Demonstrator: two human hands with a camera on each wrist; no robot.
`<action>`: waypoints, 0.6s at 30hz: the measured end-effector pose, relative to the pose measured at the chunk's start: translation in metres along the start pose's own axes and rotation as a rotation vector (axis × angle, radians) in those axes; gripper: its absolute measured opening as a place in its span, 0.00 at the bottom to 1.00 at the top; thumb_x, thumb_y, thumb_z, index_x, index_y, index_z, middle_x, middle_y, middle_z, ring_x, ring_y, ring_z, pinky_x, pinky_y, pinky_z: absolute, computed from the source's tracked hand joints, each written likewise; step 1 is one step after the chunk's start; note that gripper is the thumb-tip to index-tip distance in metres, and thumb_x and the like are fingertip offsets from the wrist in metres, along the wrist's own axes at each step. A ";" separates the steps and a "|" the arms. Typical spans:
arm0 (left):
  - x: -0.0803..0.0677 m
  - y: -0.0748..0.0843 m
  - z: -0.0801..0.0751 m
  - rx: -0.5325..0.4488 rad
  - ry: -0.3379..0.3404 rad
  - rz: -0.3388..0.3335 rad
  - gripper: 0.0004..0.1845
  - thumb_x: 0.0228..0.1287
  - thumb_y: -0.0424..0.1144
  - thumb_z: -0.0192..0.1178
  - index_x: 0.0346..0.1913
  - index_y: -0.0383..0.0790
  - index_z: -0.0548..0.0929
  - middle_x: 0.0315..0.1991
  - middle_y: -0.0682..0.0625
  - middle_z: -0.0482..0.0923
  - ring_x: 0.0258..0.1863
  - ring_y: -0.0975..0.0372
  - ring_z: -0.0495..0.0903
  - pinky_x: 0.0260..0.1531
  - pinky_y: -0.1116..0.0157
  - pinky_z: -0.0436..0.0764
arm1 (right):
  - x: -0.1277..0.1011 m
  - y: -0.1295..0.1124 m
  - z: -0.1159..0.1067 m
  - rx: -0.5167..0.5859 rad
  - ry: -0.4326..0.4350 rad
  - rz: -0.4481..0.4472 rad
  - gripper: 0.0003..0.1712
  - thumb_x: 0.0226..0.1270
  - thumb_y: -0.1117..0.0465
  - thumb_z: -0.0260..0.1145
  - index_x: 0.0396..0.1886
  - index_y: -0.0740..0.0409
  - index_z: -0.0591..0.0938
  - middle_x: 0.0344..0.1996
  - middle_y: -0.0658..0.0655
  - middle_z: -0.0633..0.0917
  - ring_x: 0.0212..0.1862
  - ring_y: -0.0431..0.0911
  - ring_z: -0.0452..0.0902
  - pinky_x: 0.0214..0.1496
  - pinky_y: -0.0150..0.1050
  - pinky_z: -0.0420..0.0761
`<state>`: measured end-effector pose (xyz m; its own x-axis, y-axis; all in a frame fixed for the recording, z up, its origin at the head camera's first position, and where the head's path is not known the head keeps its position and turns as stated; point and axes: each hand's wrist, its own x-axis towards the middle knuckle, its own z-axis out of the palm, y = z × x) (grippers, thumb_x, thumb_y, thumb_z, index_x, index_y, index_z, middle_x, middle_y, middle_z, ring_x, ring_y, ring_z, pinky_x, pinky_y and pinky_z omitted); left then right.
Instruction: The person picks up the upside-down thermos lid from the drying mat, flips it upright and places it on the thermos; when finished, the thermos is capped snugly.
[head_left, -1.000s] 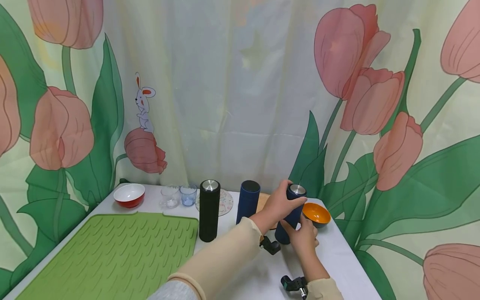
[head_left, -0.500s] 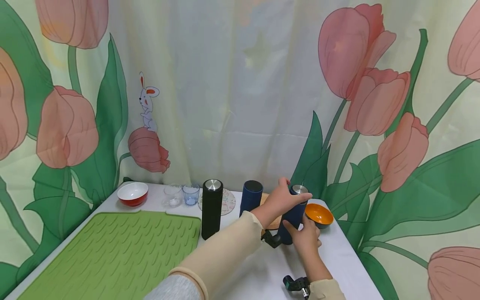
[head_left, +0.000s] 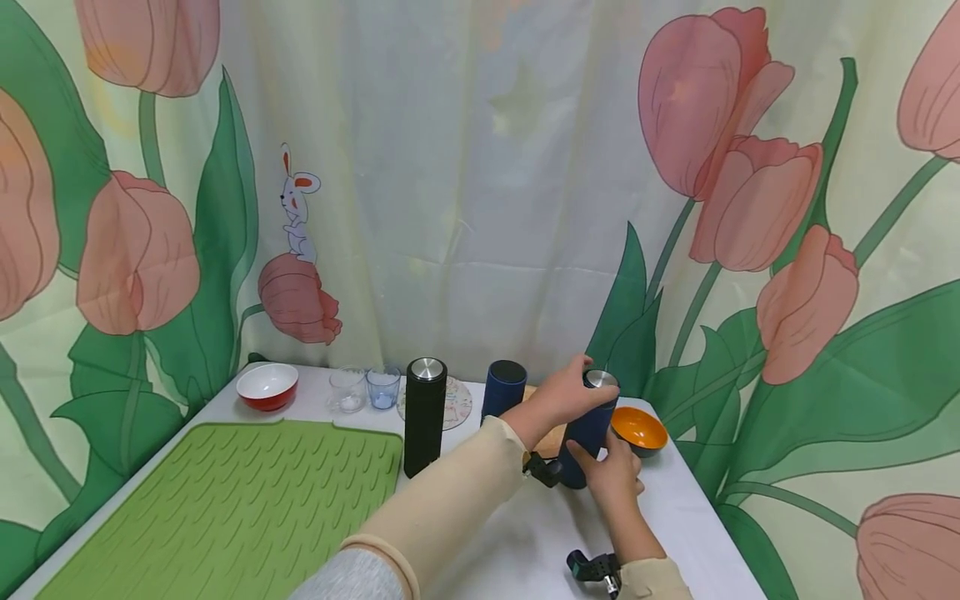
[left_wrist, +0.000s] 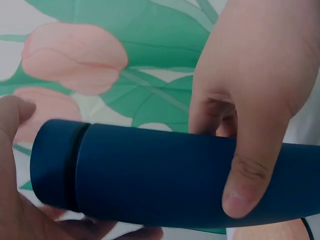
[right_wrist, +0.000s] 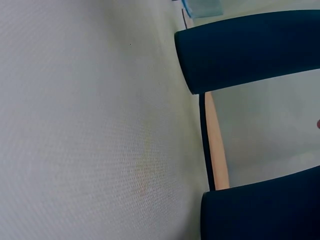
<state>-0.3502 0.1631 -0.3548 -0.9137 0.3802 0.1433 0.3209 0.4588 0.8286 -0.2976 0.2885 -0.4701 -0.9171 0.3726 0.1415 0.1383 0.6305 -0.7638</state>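
Note:
A dark blue flask (head_left: pixel 588 433) with a silver-topped cap (head_left: pixel 600 379) stands at the right of the white table (head_left: pixel 525 533). My left hand (head_left: pixel 566 398) reaches across and grips its cap end. Lower down, my right hand (head_left: pixel 611 473) holds the flask's body. The left wrist view shows the flask (left_wrist: pixel 150 175) close up, lying across the picture. There the left hand (left_wrist: pixel 15 190) is curled by the cap end and the right hand's thumb (left_wrist: pixel 245 185) lies over the body. A second blue flask (head_left: pixel 504 390), with no silver top, stands just left of it.
A black flask (head_left: pixel 424 417) stands left of centre beside a round coaster (head_left: pixel 457 402). Behind are two small glasses (head_left: pixel 347 390) and a red bowl (head_left: pixel 267 387). An orange bowl (head_left: pixel 637 427) sits right of the hands. A green ribbed mat (head_left: pixel 217 500) covers the left.
The left hand's fingers have shifted round the cap while the right hand kept its hold on the body. The flask stays in about the same place.

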 end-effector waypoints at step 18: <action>0.007 -0.008 -0.011 -0.044 -0.108 0.070 0.36 0.66 0.56 0.73 0.72 0.53 0.72 0.68 0.50 0.78 0.63 0.56 0.81 0.65 0.50 0.82 | 0.001 -0.001 0.000 0.001 -0.005 0.001 0.50 0.70 0.34 0.70 0.83 0.51 0.63 0.77 0.72 0.66 0.76 0.74 0.49 0.67 0.82 0.48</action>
<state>-0.3616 0.1533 -0.3540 -0.8566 0.4954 0.1446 0.3696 0.3935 0.8418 -0.2983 0.2883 -0.4690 -0.9188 0.3700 0.1376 0.1388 0.6292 -0.7648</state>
